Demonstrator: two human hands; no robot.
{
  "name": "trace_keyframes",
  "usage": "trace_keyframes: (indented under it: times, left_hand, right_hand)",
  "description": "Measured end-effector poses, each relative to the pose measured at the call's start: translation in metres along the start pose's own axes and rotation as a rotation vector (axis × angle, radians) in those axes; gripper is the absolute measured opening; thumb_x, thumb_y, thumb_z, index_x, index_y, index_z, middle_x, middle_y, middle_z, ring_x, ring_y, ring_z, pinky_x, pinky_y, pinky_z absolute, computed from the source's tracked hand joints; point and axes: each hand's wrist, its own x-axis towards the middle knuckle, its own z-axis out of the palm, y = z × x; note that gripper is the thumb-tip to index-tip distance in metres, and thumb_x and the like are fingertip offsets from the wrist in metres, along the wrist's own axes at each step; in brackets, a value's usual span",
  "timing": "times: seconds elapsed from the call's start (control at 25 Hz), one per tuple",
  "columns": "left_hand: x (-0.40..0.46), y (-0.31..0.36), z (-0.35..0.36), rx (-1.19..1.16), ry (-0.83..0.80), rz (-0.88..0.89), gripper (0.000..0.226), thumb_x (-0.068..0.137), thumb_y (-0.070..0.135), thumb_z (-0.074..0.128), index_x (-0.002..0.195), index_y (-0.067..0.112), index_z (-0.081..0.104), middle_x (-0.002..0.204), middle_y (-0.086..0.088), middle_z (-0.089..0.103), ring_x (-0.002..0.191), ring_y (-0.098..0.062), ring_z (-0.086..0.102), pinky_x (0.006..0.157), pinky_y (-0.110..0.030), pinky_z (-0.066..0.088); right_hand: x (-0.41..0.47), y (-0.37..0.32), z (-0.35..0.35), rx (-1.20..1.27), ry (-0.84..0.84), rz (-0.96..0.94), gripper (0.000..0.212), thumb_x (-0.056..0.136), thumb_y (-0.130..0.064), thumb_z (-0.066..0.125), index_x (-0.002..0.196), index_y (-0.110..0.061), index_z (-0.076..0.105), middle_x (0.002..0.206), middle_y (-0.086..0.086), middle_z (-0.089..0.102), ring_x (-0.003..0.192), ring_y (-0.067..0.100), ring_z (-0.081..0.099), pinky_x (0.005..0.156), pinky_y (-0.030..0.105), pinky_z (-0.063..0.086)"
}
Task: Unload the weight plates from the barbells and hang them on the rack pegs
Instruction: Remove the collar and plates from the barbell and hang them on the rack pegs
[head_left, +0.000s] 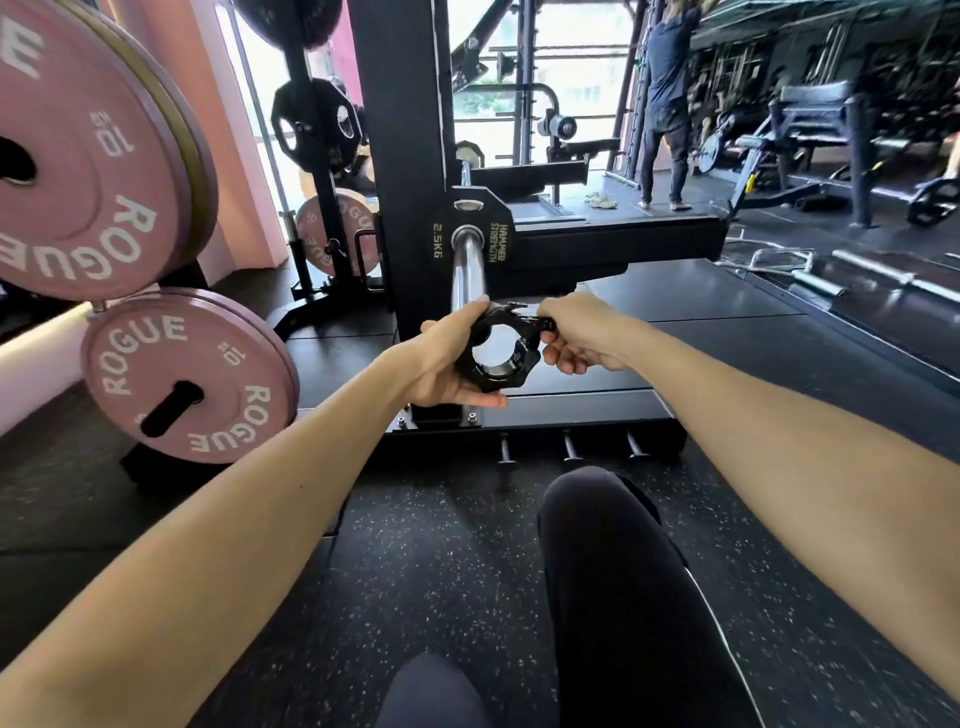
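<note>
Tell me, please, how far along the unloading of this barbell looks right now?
Done: pink plates already hang on the rack at the left. In hand: the black collar is off the end of the barbell sleeve, gripped by the left hand while the right hand pinches its lever. Left: the small black 2.5 kg plate is still on the sleeve.

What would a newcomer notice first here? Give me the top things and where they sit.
In the middle, both hands hold a black collar at the end of the barbell: the left hand cups it and the right hand pinches its lever. Behind it a black 2.5 kg plate sits on the bar. Pink Rogue plates hang on the left.
</note>
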Motion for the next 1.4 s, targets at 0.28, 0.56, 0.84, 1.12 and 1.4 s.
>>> trace_keyframes:
  times: [0.28, 0.56, 0.84, 1.12, 1.4]
  left_hand:
    - [0.009, 0.057, 0.061, 0.180, -0.054, 0.221, 0.051, 0.083, 0.053, 0.068, 0.106, 0.016, 0.041, 0.116, -0.004, 0.056, 0.105, -0.027, 0.067, 0.084, -0.051, 0.057]
    - [0.126, 0.113, 0.078, 0.345, -0.070, 0.362, 0.089, 0.065, 0.028, 0.090, 0.127, 0.021, 0.026, 0.125, -0.002, 0.056, 0.109, -0.018, 0.063, 0.084, -0.035, 0.058]
    - [0.281, 0.168, 0.098, 0.373, -0.006, 0.466, 0.089, 0.060, 0.004, 0.090, 0.128, 0.016, 0.034, 0.118, -0.011, 0.064, 0.109, -0.028, 0.064, 0.097, -0.049, 0.051]
    - [0.429, 0.206, 0.105, 0.478, 0.053, 0.493, 0.090, 0.066, 0.008, 0.088, 0.134, 0.014, 0.029, 0.123, -0.008, 0.061, 0.113, -0.023, 0.059, 0.102, -0.038, 0.046]
    - [0.495, 0.202, 0.107, 0.563, 0.077, 0.414, 0.089, 0.071, 0.018, 0.086, 0.137, 0.018, 0.027, 0.120, -0.004, 0.054, 0.107, -0.022, 0.058, 0.097, -0.035, 0.049]
  right_hand:
    - [0.011, -0.001, -0.078, 0.108, 0.150, -0.019, 0.043, 0.100, -0.037, 0.036, 0.068, -0.012, 0.049, 0.047, 0.000, 0.046, 0.034, 0.012, 0.036, 0.037, 0.017, 0.026]
    - [0.096, 0.003, -0.144, 0.198, 0.193, -0.082, 0.028, 0.102, -0.031, 0.043, 0.104, -0.005, 0.054, 0.063, 0.013, 0.056, 0.041, 0.019, 0.047, 0.036, 0.019, 0.031]
    - [0.234, 0.014, -0.202, 0.143, 0.363, -0.117, 0.018, 0.099, -0.032, 0.051, 0.103, -0.018, 0.061, 0.080, 0.010, 0.059, 0.049, 0.018, 0.050, 0.044, 0.027, 0.045]
    - [0.383, 0.035, -0.242, 0.065, 0.466, -0.069, 0.023, 0.095, -0.039, 0.055, 0.107, -0.024, 0.068, 0.088, 0.007, 0.065, 0.058, 0.018, 0.052, 0.047, 0.028, 0.041]
    - [0.466, 0.076, -0.254, -0.065, 0.483, -0.007, 0.037, 0.097, -0.039, 0.054, 0.118, -0.012, 0.068, 0.069, -0.008, 0.053, 0.059, 0.009, 0.048, 0.041, 0.009, 0.033]
